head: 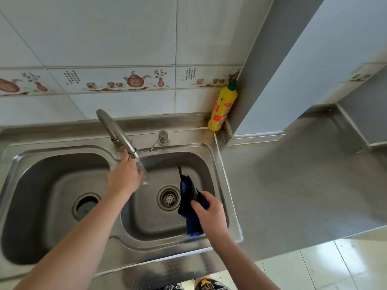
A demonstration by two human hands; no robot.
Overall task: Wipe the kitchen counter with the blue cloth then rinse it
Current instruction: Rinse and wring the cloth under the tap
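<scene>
Stainless steel double-bowl sink (222,164) set into a steel kitchen counter (293,185); left bowl with an open drain (87,206), right bowl with a perforated strainer drain (168,198). Curved steel faucet (117,132) mounted at the divider behind the bowls, spout angled over the right bowl, a stream of water (143,174) running from its tip down into that bowl. Left hand (124,176) reaching up beside the spout end, back of the hand to the camera; fingers hidden behind it, so cannot tell whether they are apart or closed on anything. Right hand (211,212) over the right bowl, fingers and thumb curled and clamped on the blue cloth (189,197). Cloth bunched and dark, hanging inside the right bowl just right of the strainer, apart from the water stream, lower end near the front rim. Small steel soap dispenser pump (163,137) on the ledge right of the faucet. Yellow detergent bottle (223,107) with green cap, upright in the back corner against the wall. White tiled wall (104,38) with a teapot-pattern border
</scene>
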